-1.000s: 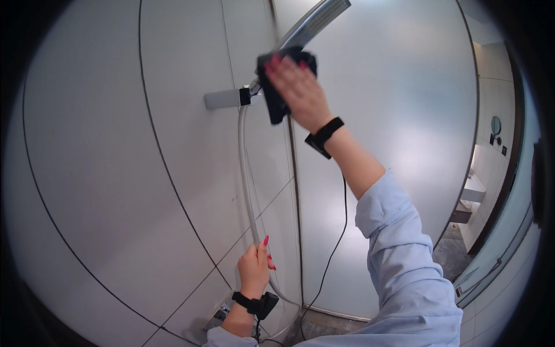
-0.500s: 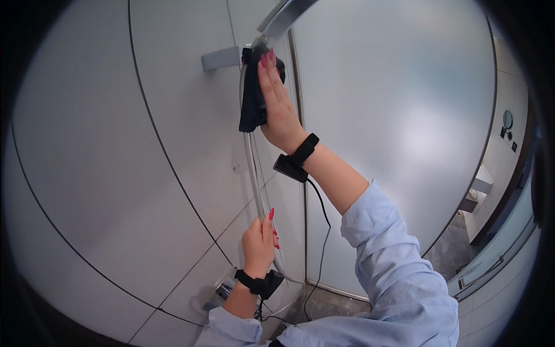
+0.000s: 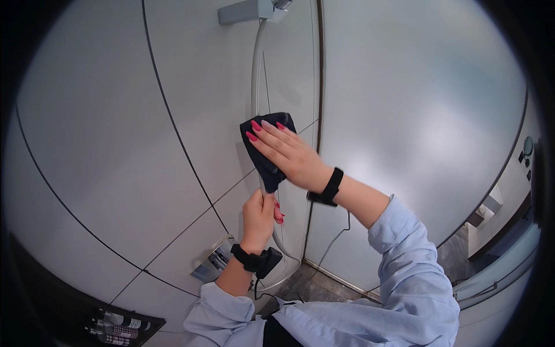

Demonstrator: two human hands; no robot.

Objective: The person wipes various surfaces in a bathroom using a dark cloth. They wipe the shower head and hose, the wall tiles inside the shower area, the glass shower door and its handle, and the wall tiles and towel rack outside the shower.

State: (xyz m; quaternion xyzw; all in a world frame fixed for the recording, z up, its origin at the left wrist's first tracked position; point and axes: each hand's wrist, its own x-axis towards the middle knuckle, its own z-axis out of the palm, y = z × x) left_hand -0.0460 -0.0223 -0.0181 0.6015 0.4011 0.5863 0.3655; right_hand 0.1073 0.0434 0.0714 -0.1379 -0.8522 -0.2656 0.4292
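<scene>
A pale shower hose (image 3: 256, 75) drops along the tiled wall from a wall bracket (image 3: 245, 11). My left hand (image 3: 258, 220) is closed round its lower part, thumb upward. Just above that fist, a dark navy cloth (image 3: 266, 172) lies over the hose and hides a stretch of it. My right hand (image 3: 295, 159) presses the cloth against the hose from the right, fingers together across its front; the thumb is out of sight. The cloth's lower tip reaches almost to my left thumb. Below my left hand, the hose curves off to the right.
A frosted glass panel (image 3: 404, 133) rises to the right of the hose. Low on the wall, a small holder (image 3: 213, 260) sits beside my left wrist. Several bottles (image 3: 121, 329) lie in view in a dark recess at lower left. Cables hang from both black wristbands.
My right hand has slid down the hose with the cloth, from near the bracket to just above my left hand. The left hand keeps its hold. The view has tilted lower.
</scene>
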